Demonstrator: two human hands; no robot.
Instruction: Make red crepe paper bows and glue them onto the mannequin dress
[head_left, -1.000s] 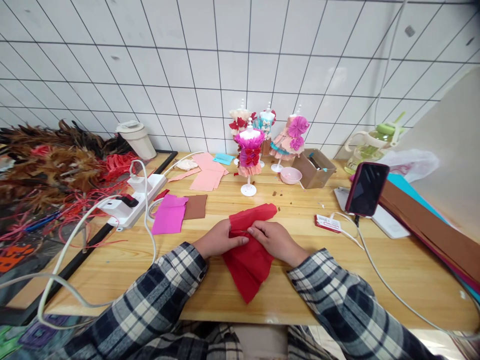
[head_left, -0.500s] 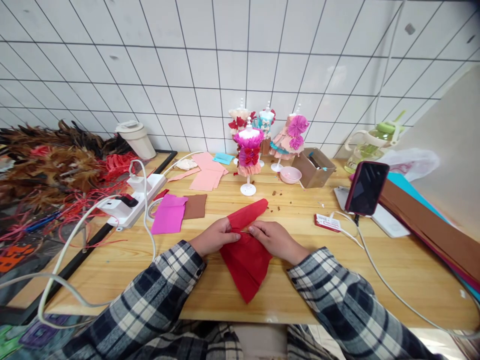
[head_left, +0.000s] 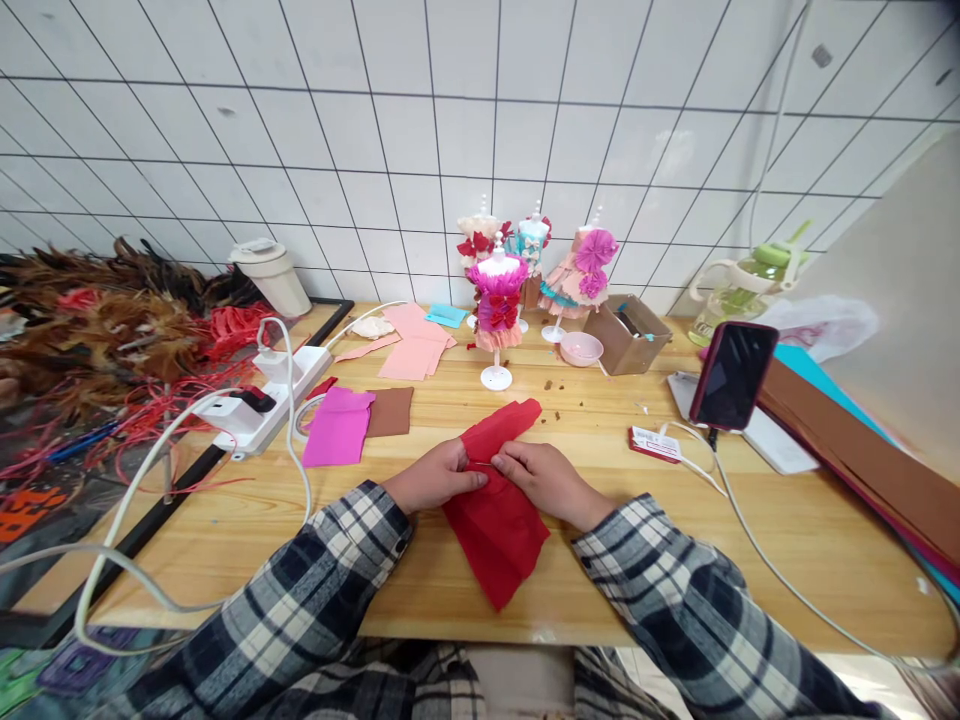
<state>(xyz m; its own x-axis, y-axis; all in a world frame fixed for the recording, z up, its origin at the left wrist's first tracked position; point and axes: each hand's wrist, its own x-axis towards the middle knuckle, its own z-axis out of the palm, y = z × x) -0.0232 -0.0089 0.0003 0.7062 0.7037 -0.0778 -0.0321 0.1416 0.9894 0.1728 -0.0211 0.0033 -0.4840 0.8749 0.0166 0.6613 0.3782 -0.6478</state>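
clamping red sheet (head_left: 498, 550) thumb-to-fingers, left hand (head_left: 439, 477) faces right hand (head_left: 546, 480), which pinches a thin rod (head_left: 482, 463).

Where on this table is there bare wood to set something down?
Bare wood shows between the phone cable and brown paper, and between the right hand and red packet. It is crowded at the back around the dress stands, bowl and box.

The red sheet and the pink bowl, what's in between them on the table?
In the head view, just a few tiny brown bits on the table lie between the red sheet and the pink bowl.
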